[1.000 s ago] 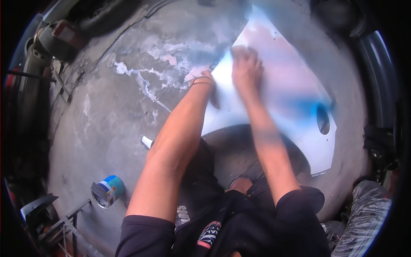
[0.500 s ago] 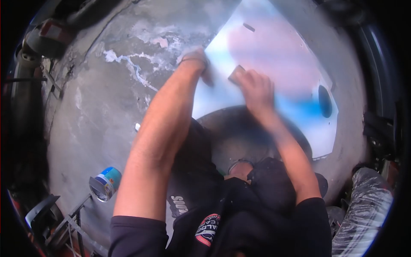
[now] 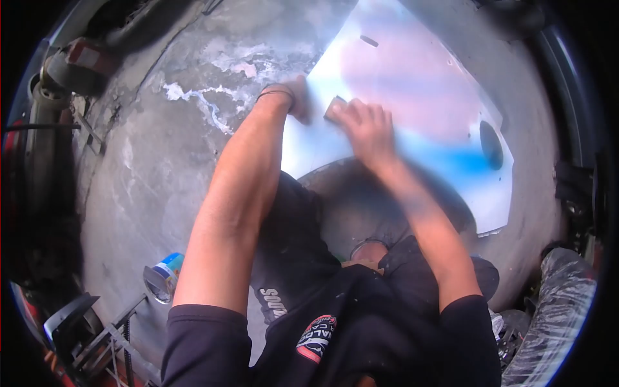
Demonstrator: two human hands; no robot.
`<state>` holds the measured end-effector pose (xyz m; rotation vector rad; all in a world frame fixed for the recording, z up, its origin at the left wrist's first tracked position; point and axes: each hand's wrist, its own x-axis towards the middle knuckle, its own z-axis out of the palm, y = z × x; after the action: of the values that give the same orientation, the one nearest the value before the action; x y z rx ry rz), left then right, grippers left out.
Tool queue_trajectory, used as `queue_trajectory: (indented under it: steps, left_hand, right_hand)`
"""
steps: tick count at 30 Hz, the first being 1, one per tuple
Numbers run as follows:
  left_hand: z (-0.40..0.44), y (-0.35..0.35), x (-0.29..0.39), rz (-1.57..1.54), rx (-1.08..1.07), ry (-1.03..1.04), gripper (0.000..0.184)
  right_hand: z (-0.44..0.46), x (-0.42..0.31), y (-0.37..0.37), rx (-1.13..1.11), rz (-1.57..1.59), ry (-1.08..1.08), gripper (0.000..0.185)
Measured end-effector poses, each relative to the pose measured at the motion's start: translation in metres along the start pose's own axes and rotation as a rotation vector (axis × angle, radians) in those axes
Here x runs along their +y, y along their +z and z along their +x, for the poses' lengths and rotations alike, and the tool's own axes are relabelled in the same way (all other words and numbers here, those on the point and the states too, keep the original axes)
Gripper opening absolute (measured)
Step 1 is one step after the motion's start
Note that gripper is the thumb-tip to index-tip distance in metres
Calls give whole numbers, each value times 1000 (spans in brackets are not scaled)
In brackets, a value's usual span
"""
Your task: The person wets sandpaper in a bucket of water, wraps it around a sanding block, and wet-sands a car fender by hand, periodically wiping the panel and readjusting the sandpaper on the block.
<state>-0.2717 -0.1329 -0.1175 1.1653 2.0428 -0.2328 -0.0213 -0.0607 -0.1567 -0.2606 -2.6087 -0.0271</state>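
Note:
A car fender (image 3: 412, 84) in white, faded pink and blue lies before me, its curved wheel arch toward my legs. My right hand (image 3: 371, 132) is closed on a small brownish sanding block (image 3: 334, 109), held against the white surface near the fender's left side. My left hand (image 3: 298, 100), with a dark band at the wrist, is at the fender's left edge. Its fingers are blurred, so their grip cannot be made out. A dark oval opening (image 3: 491, 146) shows at the fender's right end, and a short slot (image 3: 369, 41) near its top.
Stained concrete floor (image 3: 148, 155) surrounds the fender. An open paint can (image 3: 163, 277) stands at the lower left, near a metal frame (image 3: 119, 338). A plastic-wrapped bundle (image 3: 551, 316) lies at the lower right. Dark car parts line both sides.
My right hand has moved left across the fender with the sanding block. My left hand has shifted slightly left, staying by the edge. The whole view has also shifted a little.

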Motion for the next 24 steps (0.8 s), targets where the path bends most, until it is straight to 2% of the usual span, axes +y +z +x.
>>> queue_trajectory:
  steps: [3,6,7,9,11,12,15,16,19,21,23,24]
  left_hand:
    - [5,10,-3,-7,23,27,102]
    - [14,8,-7,-43,23,51,92]
    - [8,11,-1,9,51,38,85]
    - [3,7,2,49,88,21,77]
    - [-2,6,5,22,57,-25,64]
    - [-4,0,6,16,59,-33,64]
    - [-5,3,13,88,21,-19,58]
    - [1,6,9,73,33,-7,57]
    - [5,7,3,55,57,-17,56]
    - [3,9,2,45,57,-18,55]
    - [-7,4,4,73,107,29,58]
    - [-6,-2,5,63,111,38,58]
  right_hand:
    - [55,23,15,-26,-106,155,38]
    - [87,41,35,32,-61,183,41]
    - [82,35,30,31,-64,176,41]
    - [52,16,14,-172,-82,329,66]
    - [1,10,9,-144,-44,277,67]
    - [1,6,3,-100,1,228,69]
    - [36,13,13,-132,-134,295,60]
    - [58,23,25,-86,-116,306,49]
    - [93,33,43,-40,-40,334,39]
    - [65,47,38,-51,-6,291,44]
    - [14,49,15,18,-183,107,45]
    - [-1,47,-2,12,-194,99,45]
